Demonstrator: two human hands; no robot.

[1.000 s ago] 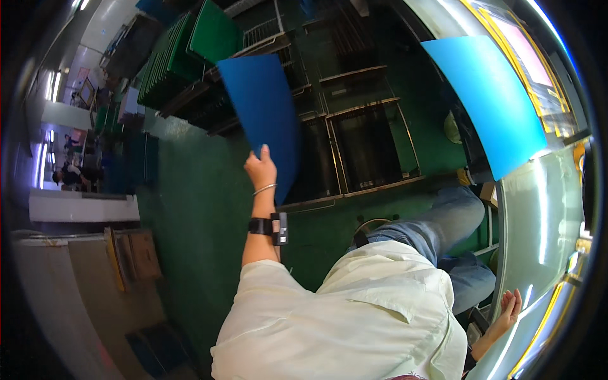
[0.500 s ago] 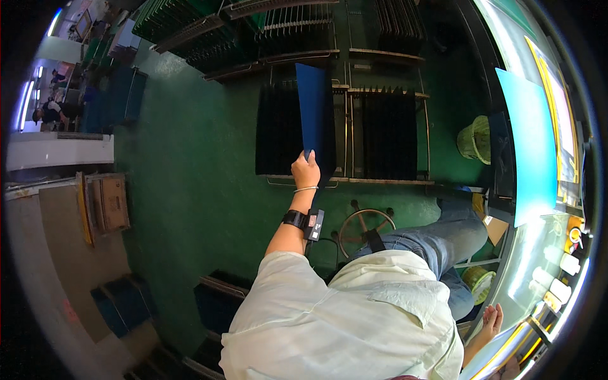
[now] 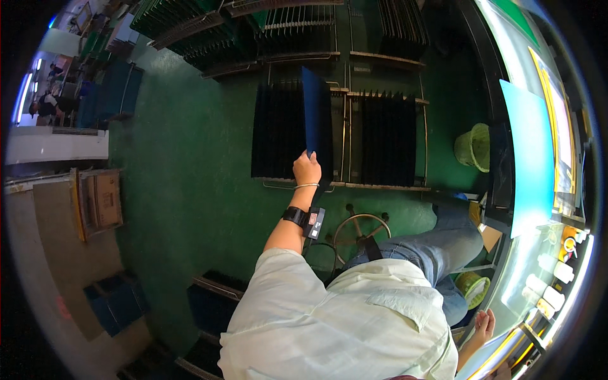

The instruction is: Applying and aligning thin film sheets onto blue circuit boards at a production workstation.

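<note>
My left hand (image 3: 307, 168) is closed on the near end of a thin, stiff blue sheet (image 3: 311, 114). The sheet stands nearly edge-on over the left part of a metal rack (image 3: 380, 186), among dark upright sheets (image 3: 275, 133). Whether its lower edge rests in the rack is hidden. Off to the right, my right hand (image 3: 485, 324) hangs beside the edge of a lit glass-topped table (image 3: 516, 288), its fingers loosely curled and apart, with nothing visible in it.
A light-blue sheet (image 3: 529, 158) lies on the worktable at right, by a yellow-edged frame (image 3: 548, 120). Green baskets (image 3: 472, 149) stand below. A round stool base (image 3: 361, 231) is near my legs. More racks (image 3: 297, 56) are beyond; cartons (image 3: 104, 199) at left.
The blue sheet has turned more edge-on above the rack, still in my left hand. My right hand's fingers have curled a little. The view has shifted slightly.
</note>
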